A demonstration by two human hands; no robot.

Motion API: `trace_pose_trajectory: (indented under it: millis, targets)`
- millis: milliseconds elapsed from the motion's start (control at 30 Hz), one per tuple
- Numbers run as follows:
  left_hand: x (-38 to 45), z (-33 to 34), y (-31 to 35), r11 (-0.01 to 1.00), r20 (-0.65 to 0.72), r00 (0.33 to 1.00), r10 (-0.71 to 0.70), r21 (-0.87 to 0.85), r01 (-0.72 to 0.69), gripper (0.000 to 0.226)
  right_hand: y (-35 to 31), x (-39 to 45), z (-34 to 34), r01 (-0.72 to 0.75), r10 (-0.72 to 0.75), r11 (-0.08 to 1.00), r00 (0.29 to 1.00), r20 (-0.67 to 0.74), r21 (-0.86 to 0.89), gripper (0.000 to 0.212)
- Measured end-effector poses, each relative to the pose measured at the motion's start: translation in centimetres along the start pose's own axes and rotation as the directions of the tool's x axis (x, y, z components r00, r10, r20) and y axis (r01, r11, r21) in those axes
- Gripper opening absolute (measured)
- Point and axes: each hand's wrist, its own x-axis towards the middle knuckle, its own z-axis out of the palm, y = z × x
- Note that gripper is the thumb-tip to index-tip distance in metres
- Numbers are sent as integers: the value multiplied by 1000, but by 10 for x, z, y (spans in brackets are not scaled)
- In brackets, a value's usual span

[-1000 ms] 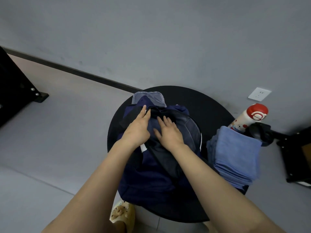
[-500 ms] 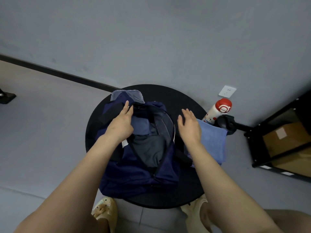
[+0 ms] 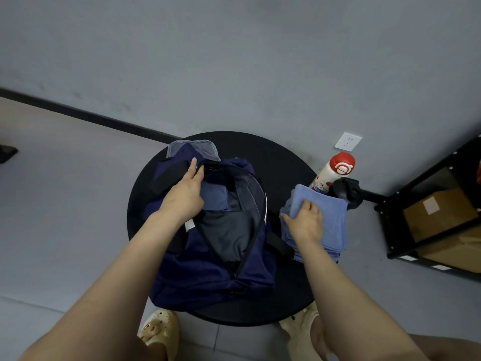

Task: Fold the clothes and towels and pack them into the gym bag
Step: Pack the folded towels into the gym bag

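Observation:
A navy gym bag (image 3: 208, 277) lies unzipped on a round black table (image 3: 281, 162). Folded dark grey and blue clothes (image 3: 226, 225) show inside it. My left hand (image 3: 184, 196) rests on the bag's left edge, fingers straight, holding the opening apart. To the right sits a stack of folded blue towels (image 3: 330, 220). My right hand (image 3: 305, 222) lies on top of that stack, its fingers curled round the edge of the top towel, thumb at the left side.
A white bottle with a red cap (image 3: 331, 173) and a black object (image 3: 347, 191) stand behind the towels. A black shelf with cardboard boxes (image 3: 440, 217) is at the right. A wall socket (image 3: 348, 142) sits above. Slippered feet (image 3: 160, 332) are below the table.
My right hand left the bag's opening, moved right and came down onto the towel stack. The left hand stayed on the bag's left edge. The view shifted right.

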Motion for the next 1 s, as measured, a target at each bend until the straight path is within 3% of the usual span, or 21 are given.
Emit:
trace_pose_trajectory:
  millis: [267, 533, 667, 833, 1000]
  targets:
    - [3, 2, -1, 1000, -5, 1000, 6, 5, -6, 86, 5, 7, -15, -61, 61, 998, 998, 31, -1, 44]
    - [3, 2, -2, 1000, -7, 1000, 7, -5, -7, 86, 9, 5, -33, -63, 69, 992, 996, -48, 113, 21]
    - [3, 3, -2, 1000, -8, 1000, 10, -1, -10, 87, 4, 2, -39, -27, 45, 981, 995, -88, 193, 21]
    - [3, 5, -2, 1000, -7, 1000, 10, -1, -10, 87, 15, 2, -30, -109, 117, 952, 993, -9, 287, 39]
    - [4, 5, -3, 1000, -8, 1000, 6, 0, -6, 87, 24, 3, -19, -150, 165, 944, 986, -25, 295, 48]
